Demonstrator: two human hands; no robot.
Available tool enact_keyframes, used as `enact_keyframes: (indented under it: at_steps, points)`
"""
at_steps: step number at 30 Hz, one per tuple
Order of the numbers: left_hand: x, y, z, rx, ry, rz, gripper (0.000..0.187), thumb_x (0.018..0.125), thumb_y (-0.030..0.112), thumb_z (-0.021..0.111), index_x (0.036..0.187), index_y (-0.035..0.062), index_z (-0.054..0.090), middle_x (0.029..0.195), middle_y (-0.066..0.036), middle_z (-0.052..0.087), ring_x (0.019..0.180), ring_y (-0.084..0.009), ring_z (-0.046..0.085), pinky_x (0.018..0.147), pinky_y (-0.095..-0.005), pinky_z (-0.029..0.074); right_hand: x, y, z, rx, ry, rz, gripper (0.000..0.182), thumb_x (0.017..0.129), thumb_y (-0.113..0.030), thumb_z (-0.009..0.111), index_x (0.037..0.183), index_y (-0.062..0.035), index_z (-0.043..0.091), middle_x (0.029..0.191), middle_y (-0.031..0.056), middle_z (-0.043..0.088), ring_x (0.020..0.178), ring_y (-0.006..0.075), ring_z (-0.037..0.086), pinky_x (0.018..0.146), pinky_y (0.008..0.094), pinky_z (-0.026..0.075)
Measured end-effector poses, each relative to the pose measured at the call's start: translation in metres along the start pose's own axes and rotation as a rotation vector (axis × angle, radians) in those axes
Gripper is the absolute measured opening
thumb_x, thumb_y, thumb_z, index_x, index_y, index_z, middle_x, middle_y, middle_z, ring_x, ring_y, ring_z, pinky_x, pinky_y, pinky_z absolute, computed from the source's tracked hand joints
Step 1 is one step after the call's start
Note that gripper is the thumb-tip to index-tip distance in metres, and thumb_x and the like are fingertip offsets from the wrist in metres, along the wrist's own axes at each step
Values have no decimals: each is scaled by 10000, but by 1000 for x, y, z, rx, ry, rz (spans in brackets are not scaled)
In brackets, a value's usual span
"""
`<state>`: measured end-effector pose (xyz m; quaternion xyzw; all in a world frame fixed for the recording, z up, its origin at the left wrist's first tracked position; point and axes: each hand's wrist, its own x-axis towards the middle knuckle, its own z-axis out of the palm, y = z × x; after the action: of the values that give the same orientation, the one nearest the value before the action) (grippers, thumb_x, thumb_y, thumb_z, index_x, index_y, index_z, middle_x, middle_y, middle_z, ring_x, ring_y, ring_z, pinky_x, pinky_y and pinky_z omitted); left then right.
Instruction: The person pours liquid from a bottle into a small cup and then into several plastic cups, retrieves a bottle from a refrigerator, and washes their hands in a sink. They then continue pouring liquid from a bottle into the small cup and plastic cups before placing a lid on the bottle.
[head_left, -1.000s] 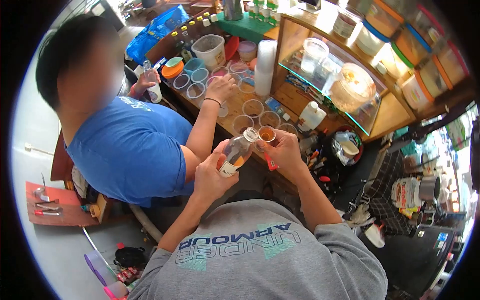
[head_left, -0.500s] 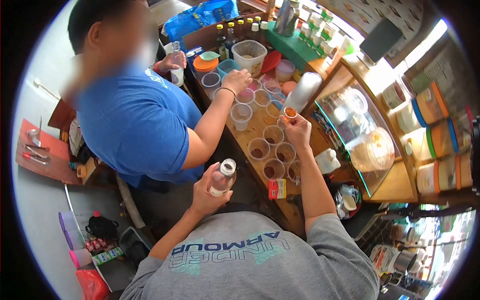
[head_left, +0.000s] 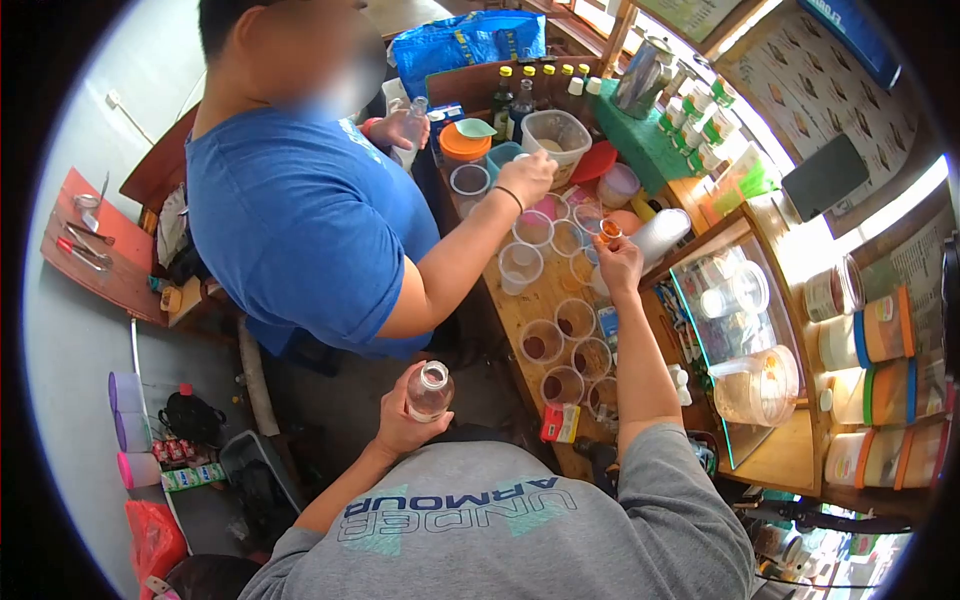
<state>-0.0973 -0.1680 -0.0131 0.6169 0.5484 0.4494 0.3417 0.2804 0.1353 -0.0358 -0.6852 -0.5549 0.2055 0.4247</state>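
My left hand (head_left: 402,424) is wrapped round a clear glass bottle (head_left: 430,397) with an open mouth, held upright in front of my chest. My right hand (head_left: 620,266) pinches a small clear cup (head_left: 610,230) with something orange-brown inside. It is raised over the wooden table, beside rows of clear plastic cups (head_left: 521,262). Several nearer cups (head_left: 542,342) have dark reddish-brown contents at the bottom. A stack of clear cups (head_left: 664,234) lies tilted just right of my right hand. A red and yellow box (head_left: 560,423) sits by the nearest cups.
At my left a co-worker in a blue shirt (head_left: 290,220) holds a bottle (head_left: 412,125) and reaches a hand (head_left: 528,178) across the cups. Bottles (head_left: 521,108) and a white tub (head_left: 556,140) stand at the back. A glass-fronted case (head_left: 735,330) borders the right side.
My right hand has moved farther along the table with the small cup. The bottle in my left hand is slightly lower and more upright. The camera view has shifted; the co-worker's reaching hand has lifted slightly.
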Motion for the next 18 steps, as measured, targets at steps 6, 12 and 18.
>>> enact_keyframes:
  at_steps: [6, 12, 18]
  points:
    - [6, -2, -4, 15, 4, 10, 920, 665, 155, 949, 1462, 26, 509, 1246, -132, 731, 1134, -233, 723, 1000, -369, 565, 18, 5, 8, 12, -2, -92, 337, 876, -347, 854, 859, -31, 740, 632, 13, 626, 583, 115, 523, 566, 346, 440]
    - [11, 0, -11, 138, -54, 12, 889, 651, 176, 958, 1426, 32, 547, 1187, -139, 744, 1079, -253, 746, 986, -373, 573, 17, 5, 3, 80, -4, -98, 316, 891, -327, 845, 881, -27, 745, 641, -5, 628, 595, 96, 519, 561, 324, 428]
    - [10, -5, 0, 82, -59, 65, 896, 623, 189, 974, 1400, 27, 559, 1156, -140, 745, 1063, -263, 753, 964, -378, 585, 25, 20, 3, 90, 3, -72, 274, 912, -294, 829, 886, -33, 748, 679, -30, 643, 627, 74, 526, 581, 306, 437]
